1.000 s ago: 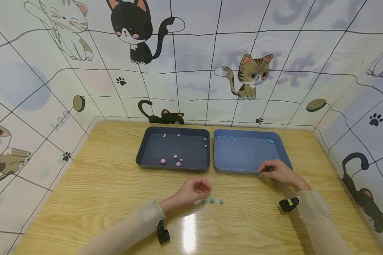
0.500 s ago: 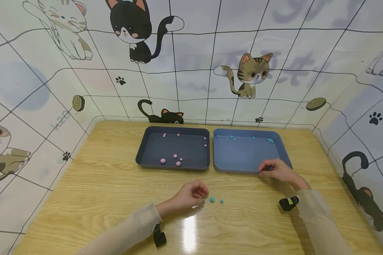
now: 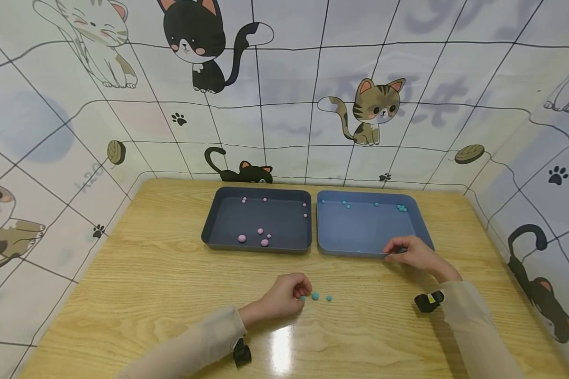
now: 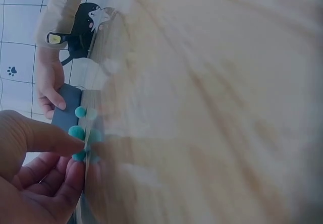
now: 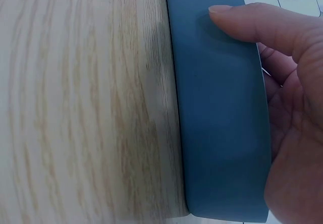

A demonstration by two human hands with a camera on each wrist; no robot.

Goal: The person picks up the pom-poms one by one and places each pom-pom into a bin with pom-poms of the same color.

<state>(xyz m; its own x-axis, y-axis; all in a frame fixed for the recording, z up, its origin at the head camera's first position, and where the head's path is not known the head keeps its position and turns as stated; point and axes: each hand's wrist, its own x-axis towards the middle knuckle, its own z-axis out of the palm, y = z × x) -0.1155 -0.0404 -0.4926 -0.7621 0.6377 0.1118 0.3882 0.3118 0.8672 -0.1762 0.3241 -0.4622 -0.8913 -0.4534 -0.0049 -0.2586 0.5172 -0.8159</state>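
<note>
Three small teal balls lie in a row on the table: a left ball (image 3: 303,298), a larger middle ball (image 3: 315,296) and a right ball (image 3: 329,298). My left hand (image 3: 284,296) is at the leftmost one, with thumb and forefinger on either side of it. From the left wrist, that ball (image 4: 78,156) shows between the thumb and forefinger tips, partly covered. My right hand (image 3: 414,255) grips the near wall of the blue tray (image 3: 360,231). In the right wrist view its thumb (image 5: 234,22) presses the outer wall, the other fingers behind the rim.
Several teal balls (image 3: 402,208) sit along the blue tray's far side. Left of it stands a dark grey tray (image 3: 256,249) with several pink balls (image 3: 264,242). Behind the wooden table (image 3: 161,284) is a cat-patterned wall covering (image 3: 289,121).
My left hand first drew back slightly left and down, then turned in towards the leftmost teal ball, bringing thumb and forefinger around it. The right hand stays on the blue tray.
</note>
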